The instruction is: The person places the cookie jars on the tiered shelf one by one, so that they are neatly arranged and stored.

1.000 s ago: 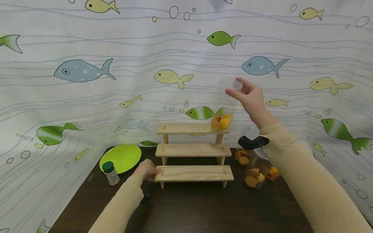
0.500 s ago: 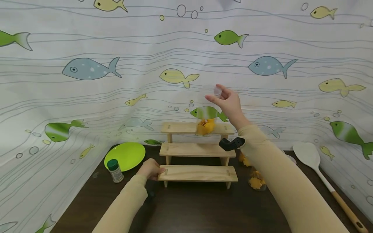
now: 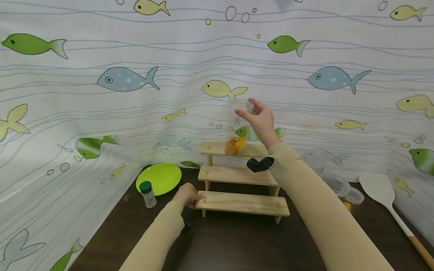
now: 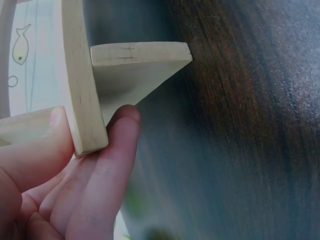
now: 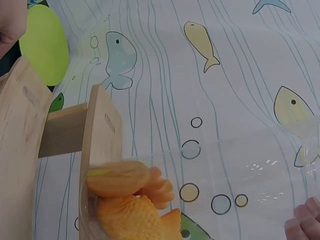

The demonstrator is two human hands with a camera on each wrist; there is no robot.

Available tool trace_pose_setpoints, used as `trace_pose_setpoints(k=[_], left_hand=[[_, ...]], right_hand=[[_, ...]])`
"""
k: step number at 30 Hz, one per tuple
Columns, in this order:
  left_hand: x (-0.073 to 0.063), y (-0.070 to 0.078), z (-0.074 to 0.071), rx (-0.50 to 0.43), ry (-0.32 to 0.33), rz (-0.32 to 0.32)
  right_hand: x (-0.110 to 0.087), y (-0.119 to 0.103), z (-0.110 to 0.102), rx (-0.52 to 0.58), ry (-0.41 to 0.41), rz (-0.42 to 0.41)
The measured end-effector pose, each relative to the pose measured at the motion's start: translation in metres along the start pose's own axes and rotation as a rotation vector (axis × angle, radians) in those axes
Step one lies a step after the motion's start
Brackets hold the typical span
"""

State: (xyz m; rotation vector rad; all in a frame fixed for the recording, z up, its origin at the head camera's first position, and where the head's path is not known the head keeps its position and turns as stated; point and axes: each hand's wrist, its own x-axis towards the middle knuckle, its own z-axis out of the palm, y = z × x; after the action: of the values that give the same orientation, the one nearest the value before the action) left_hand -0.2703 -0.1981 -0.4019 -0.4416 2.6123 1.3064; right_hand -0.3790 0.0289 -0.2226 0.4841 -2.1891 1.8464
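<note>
A three-tier wooden stand [image 3: 242, 203] stands on the dark table. My left hand [image 3: 186, 195] grips the left end of its lowest tier, thumb on top and fingers beneath; the left wrist view shows this plank [image 4: 82, 85] close up. At the top tier, my right hand [image 3: 261, 119] holds a tall clear jar [image 5: 235, 165] by its rim. Orange fish-shaped pieces [image 5: 135, 215] lie at the jar's bottom, beside or on the top plank [image 5: 107, 120]. Whether the jar's base touches the plank I cannot tell. Only fingertips [image 5: 305, 222] of the right hand show in the right wrist view.
A lime-green plate [image 3: 159, 178] and a green-capped shaker bottle [image 3: 148, 194] are left of the stand. Clear lidded containers [image 3: 335, 184], partly behind my right arm, and a white spatula with a wooden handle [image 3: 378, 188] lie right. A fish-print curtain [image 3: 190, 49] hangs behind.
My right hand has carried the jar leftward along the top tier, from its right end towards the middle. The left hand keeps its grip. The head view has turned somewhat left.
</note>
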Motion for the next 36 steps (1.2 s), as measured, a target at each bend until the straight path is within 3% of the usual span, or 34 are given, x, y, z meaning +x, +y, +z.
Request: trace_pose_setpoints(k=[6, 13, 18, 29, 36], left_hand=[[0.001, -0.001, -0.001, 0.011, -0.008, -0.033], [-0.002, -0.002, -0.001, 0.009, -0.011, -0.028], [-0.003, -0.001, 0.000, 0.006, -0.018, -0.027], [-0.001, -0.001, -0.001, 0.016, -0.016, -0.020], [0.001, -0.001, 0.001, 0.015, -0.013, -0.020]], right_hand=[[0.003, 0.003, 0.009, 0.002, 0.000, -0.009], [0.003, 0.002, 0.012, -0.135, -0.025, -0.033], [0.003, 0.003, 0.009, -0.171, -0.048, -0.044], [-0.004, 0.000, -0.013, -0.145, -0.069, -0.086], [-0.013, 0.005, -0.042, -0.210, -0.094, -0.119]])
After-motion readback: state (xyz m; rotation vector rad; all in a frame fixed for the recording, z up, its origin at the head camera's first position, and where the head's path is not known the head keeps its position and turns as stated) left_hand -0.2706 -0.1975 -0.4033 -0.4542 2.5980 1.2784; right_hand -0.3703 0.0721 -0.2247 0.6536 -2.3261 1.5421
